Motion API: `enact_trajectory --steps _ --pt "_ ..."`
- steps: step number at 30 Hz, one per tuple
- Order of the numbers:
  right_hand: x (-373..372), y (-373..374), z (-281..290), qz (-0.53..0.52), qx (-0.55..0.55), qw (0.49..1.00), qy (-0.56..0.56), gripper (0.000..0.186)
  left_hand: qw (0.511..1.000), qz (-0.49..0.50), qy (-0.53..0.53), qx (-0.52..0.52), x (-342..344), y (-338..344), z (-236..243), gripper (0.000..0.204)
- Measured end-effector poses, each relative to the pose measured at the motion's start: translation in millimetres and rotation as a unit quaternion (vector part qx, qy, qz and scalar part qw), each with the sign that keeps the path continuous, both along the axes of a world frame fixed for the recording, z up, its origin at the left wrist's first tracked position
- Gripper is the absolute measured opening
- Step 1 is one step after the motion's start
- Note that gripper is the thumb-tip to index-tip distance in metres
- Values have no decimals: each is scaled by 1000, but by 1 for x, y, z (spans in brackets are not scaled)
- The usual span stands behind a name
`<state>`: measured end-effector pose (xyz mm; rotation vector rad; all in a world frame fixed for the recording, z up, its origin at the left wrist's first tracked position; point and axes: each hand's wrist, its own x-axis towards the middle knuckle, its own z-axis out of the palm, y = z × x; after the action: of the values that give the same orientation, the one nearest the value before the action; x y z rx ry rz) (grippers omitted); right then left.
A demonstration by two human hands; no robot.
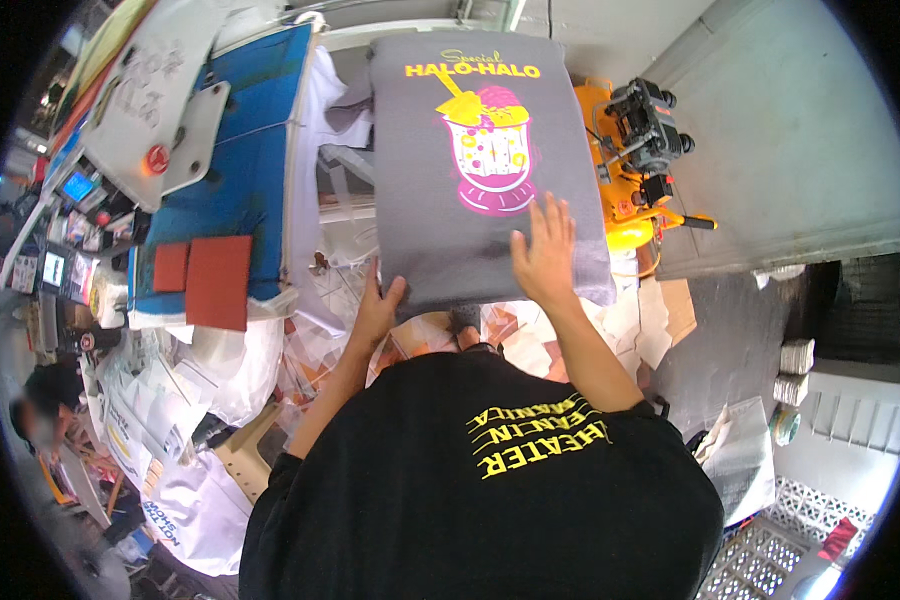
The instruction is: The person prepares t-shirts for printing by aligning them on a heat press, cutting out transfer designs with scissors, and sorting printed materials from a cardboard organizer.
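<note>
A grey printed cloth point(420, 190) is drawn smooth over a flat rectangular board in front of me, like a shirt on a printing board. Yellow lettering and a pink, white and yellow dessert-glass picture point(492, 150) cover its upper half. At the near left corner, my left hand point(375, 308) grips the cloth's edge, thumb on the near side and the other fingers along the left side. My right hand point(547, 250) lies on the cloth just below the picture, fingers stretched out and palm down. The board beneath is hidden by the cloth.
Left of the cloth stands a blue-topped table point(240, 180) with two red-brown pads point(218, 282). A yellow air compressor point(630, 225) sits close on the right. Paper sheets point(530, 335) litter the floor underneath. Plastic bags point(225, 375) lie at left; another person point(55, 395) is beyond.
</note>
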<state>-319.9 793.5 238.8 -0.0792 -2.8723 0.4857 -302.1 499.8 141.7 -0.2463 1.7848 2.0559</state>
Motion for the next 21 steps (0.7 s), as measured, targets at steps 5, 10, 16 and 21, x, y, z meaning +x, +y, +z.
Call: enact_trajectory --steps 5,10,16,21 --pt "13 -48 -14 111 97 989 -8 69 904 134 -312 258 3 -8 38 57" --pt "8 -47 -9 165 43 984 -51 67 940 191 -148 239 28 -37 -75 30" --pt "-173 -34 -7 19 116 988 -98 73 970 -62 -81 -220 101 -88 -60 38" --pt "-275 -87 2 5 97 988 -117 76 956 -56 -173 -228 172 -140 2 36"
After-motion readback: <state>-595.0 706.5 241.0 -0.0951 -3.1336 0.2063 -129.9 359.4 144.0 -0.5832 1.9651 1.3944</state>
